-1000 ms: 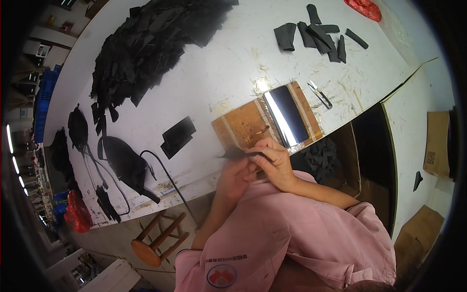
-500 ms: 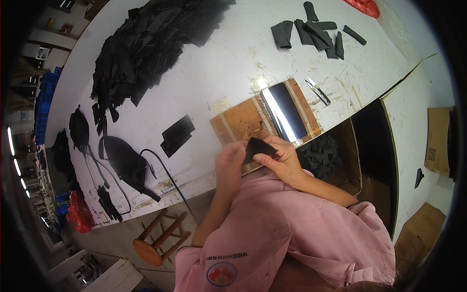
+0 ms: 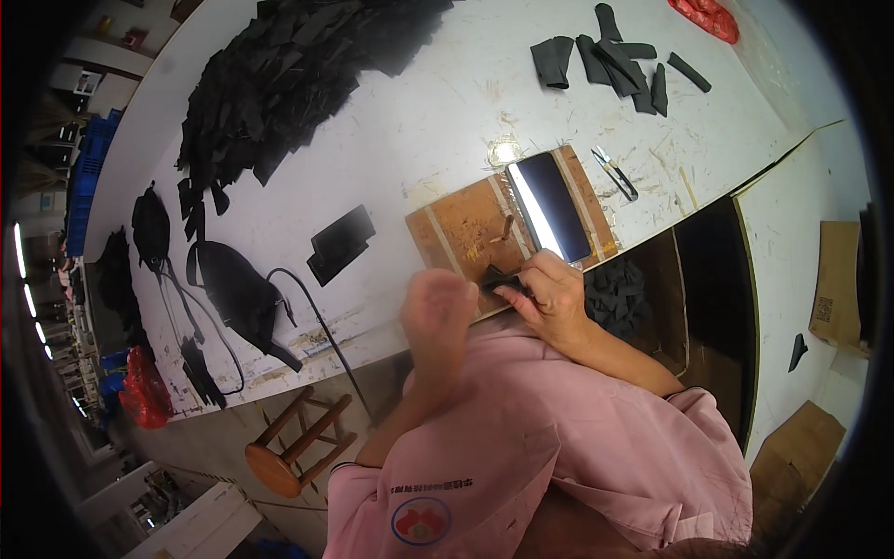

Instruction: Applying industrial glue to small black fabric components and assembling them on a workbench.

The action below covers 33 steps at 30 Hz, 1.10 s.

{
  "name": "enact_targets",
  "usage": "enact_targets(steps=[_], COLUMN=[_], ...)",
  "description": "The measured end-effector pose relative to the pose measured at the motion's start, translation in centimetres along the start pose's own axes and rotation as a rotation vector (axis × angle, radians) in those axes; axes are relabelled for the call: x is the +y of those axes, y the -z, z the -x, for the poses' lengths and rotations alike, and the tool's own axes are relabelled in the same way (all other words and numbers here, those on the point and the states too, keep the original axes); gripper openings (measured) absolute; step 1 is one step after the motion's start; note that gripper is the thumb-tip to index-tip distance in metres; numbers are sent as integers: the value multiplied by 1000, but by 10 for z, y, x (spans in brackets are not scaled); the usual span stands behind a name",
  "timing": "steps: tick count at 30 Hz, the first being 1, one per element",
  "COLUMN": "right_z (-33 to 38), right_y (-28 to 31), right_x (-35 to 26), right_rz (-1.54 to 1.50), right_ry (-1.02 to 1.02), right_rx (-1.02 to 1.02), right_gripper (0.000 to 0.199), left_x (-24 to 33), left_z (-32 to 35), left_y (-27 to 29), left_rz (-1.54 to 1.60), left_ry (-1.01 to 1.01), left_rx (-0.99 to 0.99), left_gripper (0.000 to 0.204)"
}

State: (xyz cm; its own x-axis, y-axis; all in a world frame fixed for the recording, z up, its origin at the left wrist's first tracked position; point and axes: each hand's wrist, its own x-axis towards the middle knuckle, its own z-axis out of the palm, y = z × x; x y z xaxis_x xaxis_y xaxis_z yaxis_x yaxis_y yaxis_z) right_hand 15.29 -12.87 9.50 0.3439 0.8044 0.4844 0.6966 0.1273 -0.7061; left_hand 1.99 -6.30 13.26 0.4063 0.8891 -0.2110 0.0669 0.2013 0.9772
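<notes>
A small black fabric piece (image 3: 501, 279), folded or bunched, is pinched between the thumb and fingers of my right hand (image 3: 557, 296) just over the near edge of a brown board (image 3: 456, 231). My left hand (image 3: 438, 312) is beside the fabric on its left. It is blurred and curled, so its fingers cannot be made out. A short wooden peg (image 3: 507, 228) stands up from the board. On the board's right part lies a phone (image 3: 556, 210) with a glossy dark screen. Two overlapping flat black pieces (image 3: 342, 244) lie left of the board.
A big heap of black fabric pieces (image 3: 279, 84) covers the far left. Several rolled black pieces (image 3: 619, 65) lie at the far right, with thread snips (image 3: 615, 174) nearer. A black bag (image 3: 240, 298) lies left, above a wooden stool (image 3: 289, 456). Dark pieces fill an open box (image 3: 619, 293) below.
My left hand has come away from the fabric and dropped slightly to the left. The fabric, spread out before, now looks folded in my right hand. The view has shifted a little.
</notes>
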Motion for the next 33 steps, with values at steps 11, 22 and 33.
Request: enact_targets(steps=[11,22,33], right_z=[0,2,-5], right_y=[1,-3,2], right_x=[2,9,-11], right_rz=[121,315,-479], right_ry=[106,317,-319], right_rx=[-23,-27,-284], right_gripper=[19,17,24], left_x=[6,-10,-26], left_z=[6,-1,-1], left_y=[4,6,3], left_rz=[132,386,-100], left_ry=[394,521,-1], left_rx=[-211,-90,-42], left_gripper=[14,11,8])
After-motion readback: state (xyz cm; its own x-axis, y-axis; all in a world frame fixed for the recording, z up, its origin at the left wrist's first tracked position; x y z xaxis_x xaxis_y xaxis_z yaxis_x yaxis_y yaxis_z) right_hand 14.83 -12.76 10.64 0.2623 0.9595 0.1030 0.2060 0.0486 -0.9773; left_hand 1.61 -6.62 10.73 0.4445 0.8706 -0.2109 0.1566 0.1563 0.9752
